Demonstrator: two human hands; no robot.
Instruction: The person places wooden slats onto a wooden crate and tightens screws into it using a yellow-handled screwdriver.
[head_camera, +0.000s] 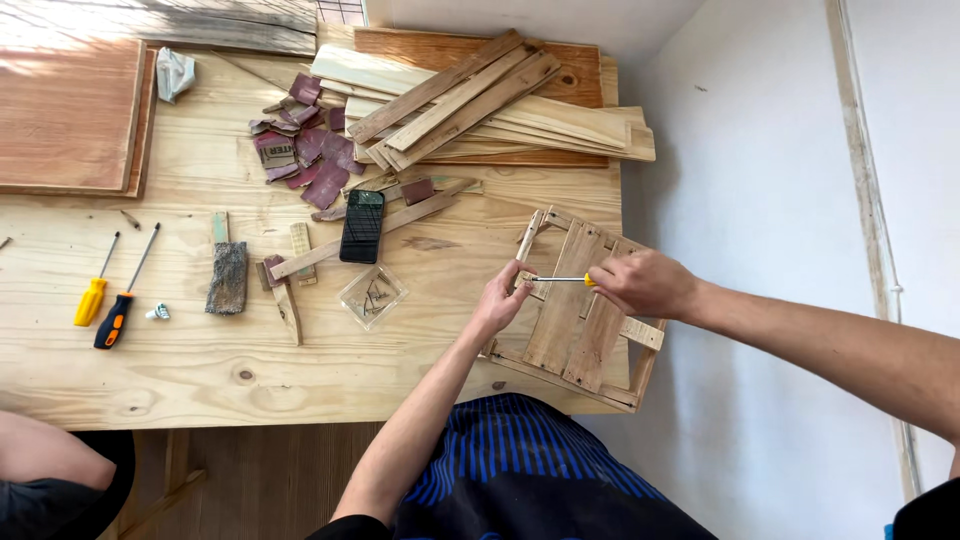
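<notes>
At the right edge of the wooden counter (300, 380), a small slatted wooden frame (580, 320) lies flat, partly overhanging the edge. Right hand (645, 283) is closed around the yellow handle of a screwdriver (565, 279), shaft horizontal, tip pointing left toward the frame's left rail. Left hand (500, 300) sits at that rail, fingers pinched together at the screwdriver tip; whatever it pinches is too small to tell. Both forearms reach in from the bottom and right.

Left of the frame, near it: a clear square plastic container (372, 295) with small dark screws inside. Above that, a black phone (362, 226) lies face up across a thin wood strip (370, 232). Scraps of reddish sandpaper (310, 155) are piled further back. A stack of wood slats (480, 100) sits at the back right of the counter. Far left: a yellow-handled screwdriver (94, 290) and a black-and-orange-handled screwdriver (122, 300) lie side by side, a rough bark-like block (228, 277) to their right. A reddish board (70, 115) rests in the back left corner, crumpled cloth (173, 72) beside it. Another person's arm (45, 450) shows at bottom left, well apart from the work.
</notes>
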